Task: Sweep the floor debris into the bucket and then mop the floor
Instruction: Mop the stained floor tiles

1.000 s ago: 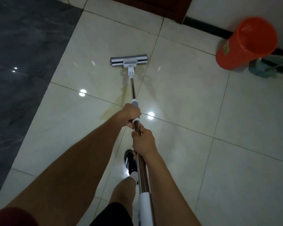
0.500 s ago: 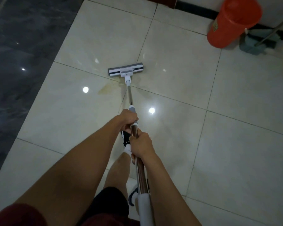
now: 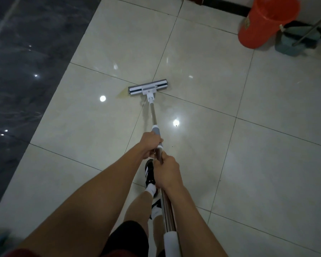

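A flat mop with a grey and white head [image 3: 148, 88] lies on the pale floor tiles [image 3: 220, 154], its right end on a tile joint. A yellowish wet patch [image 3: 122, 93] shows at the head's left end. The metal mop pole [image 3: 153, 114] runs back toward me. My left hand [image 3: 150, 143] grips the pole at its grey collar. Just behind it, my right hand [image 3: 166, 173] grips the pole too. An orange bucket [image 3: 263, 23] stands at the far right by the wall.
A grey-green dustpan [image 3: 296, 41] with a long metal handle sits right of the bucket. Dark marble flooring [image 3: 22, 71] fills the left side. My legs and black-and-white shoes [image 3: 149, 173] are under the pole. A small dark speck [image 3: 176, 124] lies right of the pole.
The mop head has been drawn back toward me across the tiles, over the yellowish patch. I have stepped back, and the bucket sits farther toward the top right.
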Tool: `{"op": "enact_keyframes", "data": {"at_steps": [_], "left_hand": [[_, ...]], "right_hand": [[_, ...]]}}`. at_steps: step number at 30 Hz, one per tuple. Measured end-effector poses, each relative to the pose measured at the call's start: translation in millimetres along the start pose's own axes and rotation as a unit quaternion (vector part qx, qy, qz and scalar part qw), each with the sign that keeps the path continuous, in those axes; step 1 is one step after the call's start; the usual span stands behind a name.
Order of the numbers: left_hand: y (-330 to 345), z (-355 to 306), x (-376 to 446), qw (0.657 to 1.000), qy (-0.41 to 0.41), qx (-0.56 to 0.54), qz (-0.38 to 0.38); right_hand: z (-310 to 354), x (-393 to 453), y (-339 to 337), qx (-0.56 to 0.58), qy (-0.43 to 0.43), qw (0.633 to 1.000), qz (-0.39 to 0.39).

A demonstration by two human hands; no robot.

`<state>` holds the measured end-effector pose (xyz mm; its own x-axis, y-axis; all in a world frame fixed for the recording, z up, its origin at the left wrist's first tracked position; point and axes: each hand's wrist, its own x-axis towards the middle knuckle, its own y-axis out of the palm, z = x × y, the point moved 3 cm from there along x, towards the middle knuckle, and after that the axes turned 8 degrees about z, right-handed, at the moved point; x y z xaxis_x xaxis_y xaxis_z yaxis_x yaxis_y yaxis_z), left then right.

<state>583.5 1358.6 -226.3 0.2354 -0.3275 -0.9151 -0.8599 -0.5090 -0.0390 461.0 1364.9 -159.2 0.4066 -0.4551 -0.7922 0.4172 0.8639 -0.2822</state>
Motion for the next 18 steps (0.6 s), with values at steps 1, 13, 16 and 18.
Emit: {"op": "enact_keyframes", "data": {"at_steps": [1, 13, 16, 18], "left_hand": [[-2.0, -6.1, 4.8, 1.0, 0.009, -0.009, -0.008], [-13.4, -63.9, 63.1, 0.996, 0.03, -0.083, 0.009], [-4.7, -59.0, 61.6, 0.996, 0.02, -0.087, 0.015], [0.2, -55.3, 54.8, 0.995, 0.022, -0.097, 0.011]], "right_hand": [[4.3, 7.0, -2.5, 0.0, 0.007, 1.0, -0.001], [49.5, 71.0, -40.5, -0.051, 0.013, 0.999, 0.011], [46.9, 57.9, -46.6, -0.067, 0.012, 0.997, 0.022], [44.6, 48.2, -47.7, -0.071, 0.007, 0.997, 0.03]]}}
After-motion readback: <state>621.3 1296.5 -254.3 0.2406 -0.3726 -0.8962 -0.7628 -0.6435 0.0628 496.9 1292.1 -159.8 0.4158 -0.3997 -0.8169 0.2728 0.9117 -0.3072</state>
